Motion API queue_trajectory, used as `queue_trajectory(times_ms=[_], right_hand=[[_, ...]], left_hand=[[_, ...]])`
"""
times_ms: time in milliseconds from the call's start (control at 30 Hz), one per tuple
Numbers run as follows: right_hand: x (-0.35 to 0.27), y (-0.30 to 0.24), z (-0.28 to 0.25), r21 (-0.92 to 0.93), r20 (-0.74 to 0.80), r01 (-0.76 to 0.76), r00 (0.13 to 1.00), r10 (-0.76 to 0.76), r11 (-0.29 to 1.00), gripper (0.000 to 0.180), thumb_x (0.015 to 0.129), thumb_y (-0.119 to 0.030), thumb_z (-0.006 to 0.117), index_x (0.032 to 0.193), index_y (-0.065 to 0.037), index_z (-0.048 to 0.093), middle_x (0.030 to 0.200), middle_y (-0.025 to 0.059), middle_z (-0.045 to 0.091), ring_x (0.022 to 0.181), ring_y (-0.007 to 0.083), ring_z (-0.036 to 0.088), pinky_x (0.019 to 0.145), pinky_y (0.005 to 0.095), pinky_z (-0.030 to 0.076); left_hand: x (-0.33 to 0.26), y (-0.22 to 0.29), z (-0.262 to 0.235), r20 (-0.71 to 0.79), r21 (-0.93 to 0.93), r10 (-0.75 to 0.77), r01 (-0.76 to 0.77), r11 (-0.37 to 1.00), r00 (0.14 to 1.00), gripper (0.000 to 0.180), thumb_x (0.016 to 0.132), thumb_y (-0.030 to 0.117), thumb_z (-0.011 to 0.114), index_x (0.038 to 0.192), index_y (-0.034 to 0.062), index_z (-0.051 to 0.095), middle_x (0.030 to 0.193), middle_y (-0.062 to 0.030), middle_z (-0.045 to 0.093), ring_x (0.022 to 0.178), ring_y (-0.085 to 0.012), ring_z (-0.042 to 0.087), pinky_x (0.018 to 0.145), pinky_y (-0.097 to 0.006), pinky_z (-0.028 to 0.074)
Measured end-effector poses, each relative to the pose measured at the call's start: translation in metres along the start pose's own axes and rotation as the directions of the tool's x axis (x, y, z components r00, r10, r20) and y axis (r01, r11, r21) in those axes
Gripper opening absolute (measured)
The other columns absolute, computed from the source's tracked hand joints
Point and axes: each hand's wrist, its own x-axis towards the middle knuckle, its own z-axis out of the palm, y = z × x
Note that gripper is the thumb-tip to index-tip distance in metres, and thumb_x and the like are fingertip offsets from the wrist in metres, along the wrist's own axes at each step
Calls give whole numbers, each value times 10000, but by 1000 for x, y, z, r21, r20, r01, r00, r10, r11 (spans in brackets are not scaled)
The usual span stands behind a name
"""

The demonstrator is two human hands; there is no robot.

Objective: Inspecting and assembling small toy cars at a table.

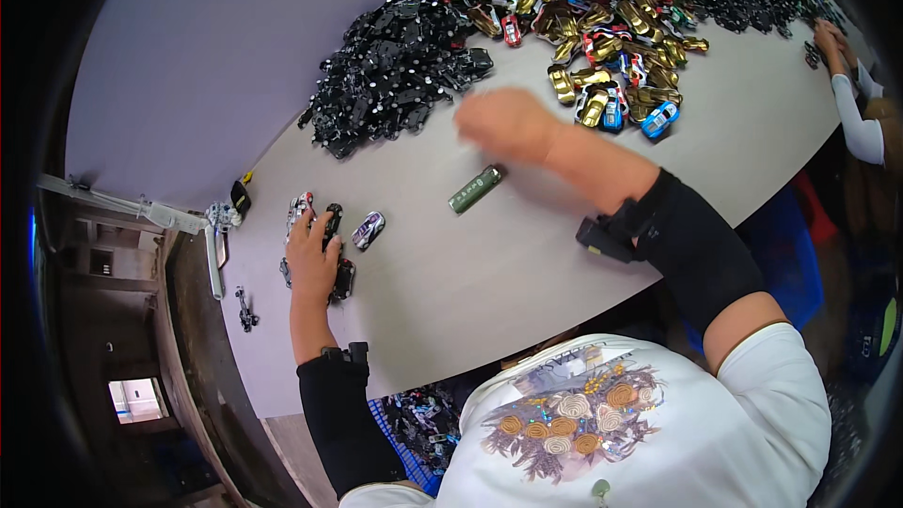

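Observation:
My left hand rests over a small cluster of toy car pieces at the left of the table, its fingers stretched out and touching them. Black car bases show beside and below its fingers. A silver and red toy car body lies at its fingertips. Just right of that hand is a white and purple toy car. My right hand is smeared by motion above the table's middle, so its fingers and anything in them cannot be made out. Below it lies a dark green, rounded stick-shaped object.
A heap of black car bases lies at the far side, beside a pile of gold and coloured car bodies. A loose black piece is near the left edge. Another person's hands are at far right. Below the table stands a blue basket.

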Motion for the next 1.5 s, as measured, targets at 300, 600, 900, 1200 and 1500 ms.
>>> queue_trajectory(times_ms=[300,600,900,1200,1500], right_hand=[[-33,52,-43,-530,24,-370,893,450,763,213,803,-165,625,984,-65,574,920,125,673,937,314,637,762,461,498],[-6,14,1,595,161,-328,943,291,734,341,800,-5,581,1132,-47,511,813,60,621,755,174,587,660,301,447],[-5,17,13,753,389,-510,854,344,415,390,823,-28,582,1198,-60,480,847,-11,588,712,72,527,589,238,442],[22,17,7,879,445,-422,893,69,-222,350,838,-16,616,1167,-23,497,913,46,629,746,114,591,674,244,487],[21,22,22,878,480,-465,850,216,-118,245,862,-77,637,1065,-47,503,892,42,626,748,111,602,628,249,501]], left_hand=[[54,34,-3,-66,-100,97,-103,990,993,377,805,204,673,1157,80,615,1252,-179,554,1197,-362,473,1043,-452,353],[132,125,60,-142,-213,193,-221,952,971,395,807,157,675,1184,80,586,1185,-129,579,1094,-344,536,948,-413,437],[142,149,66,-16,-284,-171,159,946,985,294,835,98,589,1129,84,587,981,-109,632,900,-301,610,798,-387,508],[132,158,63,368,-924,-224,329,-193,902,341,917,48,404,1230,-11,527,986,-96,634,808,-194,642,687,-360,585],[125,152,67,357,-907,-177,294,-302,917,156,949,203,586,1007,69,530,845,-42,607,715,-138,614,541,-273,564]])
